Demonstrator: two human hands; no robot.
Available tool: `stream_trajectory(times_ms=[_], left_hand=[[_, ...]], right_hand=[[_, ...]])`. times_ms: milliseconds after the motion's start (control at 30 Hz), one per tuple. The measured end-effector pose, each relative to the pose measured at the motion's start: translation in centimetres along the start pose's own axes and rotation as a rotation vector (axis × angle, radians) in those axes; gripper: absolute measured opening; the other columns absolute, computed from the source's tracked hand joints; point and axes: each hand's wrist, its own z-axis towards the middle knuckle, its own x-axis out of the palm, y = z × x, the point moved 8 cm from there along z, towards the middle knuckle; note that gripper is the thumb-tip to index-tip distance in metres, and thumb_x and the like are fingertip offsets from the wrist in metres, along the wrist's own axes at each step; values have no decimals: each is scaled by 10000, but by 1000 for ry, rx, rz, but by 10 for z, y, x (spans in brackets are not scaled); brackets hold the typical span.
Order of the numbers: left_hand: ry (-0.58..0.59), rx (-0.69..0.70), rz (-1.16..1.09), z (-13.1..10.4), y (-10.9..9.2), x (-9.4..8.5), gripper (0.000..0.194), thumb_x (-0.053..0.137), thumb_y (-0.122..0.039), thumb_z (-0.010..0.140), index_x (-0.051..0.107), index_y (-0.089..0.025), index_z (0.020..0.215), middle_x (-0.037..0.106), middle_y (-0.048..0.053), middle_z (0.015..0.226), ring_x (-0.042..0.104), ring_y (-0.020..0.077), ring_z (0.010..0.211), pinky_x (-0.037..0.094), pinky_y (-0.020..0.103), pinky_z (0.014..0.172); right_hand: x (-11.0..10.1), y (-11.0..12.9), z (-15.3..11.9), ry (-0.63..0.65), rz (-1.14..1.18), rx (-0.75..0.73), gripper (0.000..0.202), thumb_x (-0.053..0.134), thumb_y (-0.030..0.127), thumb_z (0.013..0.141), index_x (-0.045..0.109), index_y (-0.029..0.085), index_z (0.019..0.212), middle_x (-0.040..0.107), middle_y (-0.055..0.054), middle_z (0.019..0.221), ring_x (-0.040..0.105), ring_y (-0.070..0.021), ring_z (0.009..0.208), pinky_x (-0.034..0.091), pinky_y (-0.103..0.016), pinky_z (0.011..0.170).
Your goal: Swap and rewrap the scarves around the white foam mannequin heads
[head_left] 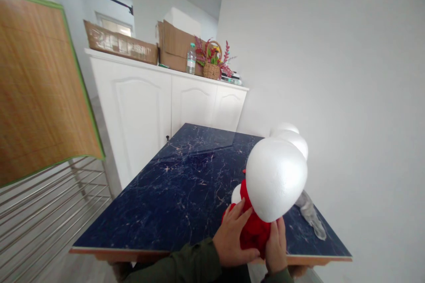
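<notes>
Bunching at the lower right of the frame, the red fabric looks soft and light, best gripped by a fold (the smooth white egg-shaped form above it, probably foam, might slip or dent). The left hand spreads its fingers over the fabric, thumb apart; the right hand lies narrow against its other side, though whether it pinches, I cannot tell. Around them extends the dark-blue marbled counter, with crumpled gray material to the right.
</notes>
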Motion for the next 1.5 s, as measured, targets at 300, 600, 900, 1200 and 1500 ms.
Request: stream_trajectory(times_ms=[300,600,900,1200,1500], left_hand=[[-236,-104,170,2,60,-75,850,619,-403,587,241,-189,1318,161,121,1396,171,289,1262,123,477,1010],[-251,-174,197,-2,100,-72,779,613,-402,585,339,-163,1274,260,149,1356,254,290,1231,199,450,1001],[-385,-267,93,-14,106,-90,498,554,-160,594,497,-177,1089,422,99,1221,379,259,1127,287,412,968],[-290,-210,-294,-13,93,-78,227,392,-292,798,570,-163,853,584,58,848,523,183,815,403,303,772],[-451,-423,-1036,-14,129,-65,147,522,-269,679,528,-133,623,622,59,828,554,178,773,417,306,764]], right_hand=[[118,47,40,135,161,-85,499,340,404,810,359,130,1226,382,-103,1272,352,-185,1161,248,-341,983],[151,26,45,255,88,-27,564,340,451,790,343,112,1240,366,-108,1288,334,-177,1184,269,-311,974],[118,35,11,292,-337,-119,337,499,422,723,586,134,875,589,-91,845,526,-205,789,391,-330,747],[149,97,-29,513,-366,-357,158,472,278,757,567,154,781,562,-52,741,502,-159,691,385,-284,660],[137,89,-3,395,-354,-350,214,395,159,726,546,143,876,563,-69,821,509,-168,764,393,-283,702]])
